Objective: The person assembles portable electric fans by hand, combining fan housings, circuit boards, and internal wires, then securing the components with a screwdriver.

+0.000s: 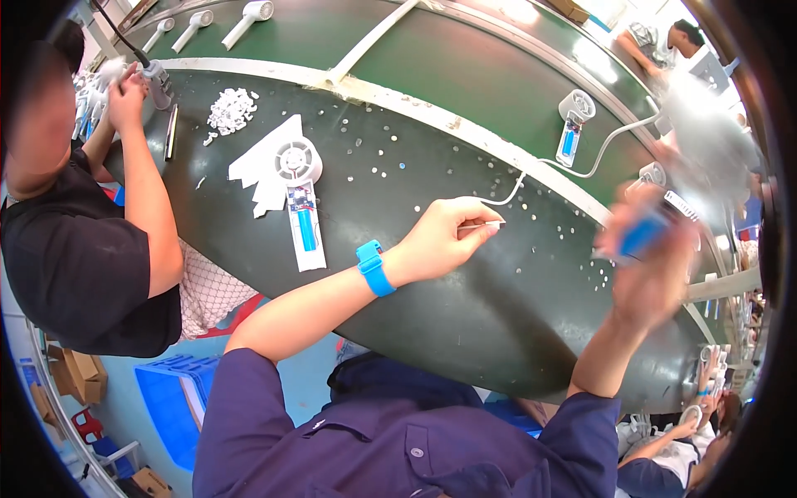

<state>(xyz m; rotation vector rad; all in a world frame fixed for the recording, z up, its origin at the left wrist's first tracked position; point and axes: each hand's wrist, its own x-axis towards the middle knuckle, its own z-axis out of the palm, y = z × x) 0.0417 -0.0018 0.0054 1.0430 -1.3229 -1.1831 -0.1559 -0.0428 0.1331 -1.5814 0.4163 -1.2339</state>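
Note:
My left hand (440, 241), with a blue strap on its wrist, is closed in a pinch on the plug end of a white cable (513, 197). The cable runs from there over the pale rail to the far right. At the right, my raised right hand (656, 278) is closed round an opened handheld fan (643, 236); its blue battery shows, but motion smears the details. Left of my left hand, another opened handheld fan (299, 199) lies on the dark green table, its circuit board and blue battery exposed. White paper sits partly under it.
A third opened fan (573, 124) lies on the green belt (481, 66) beyond the pale rail (448, 123). Small white parts (231, 112) are heaped at the far left, and tiny discs are scattered about. A co-worker (91, 224) works at the left edge. Blue crates (170, 398) stand below.

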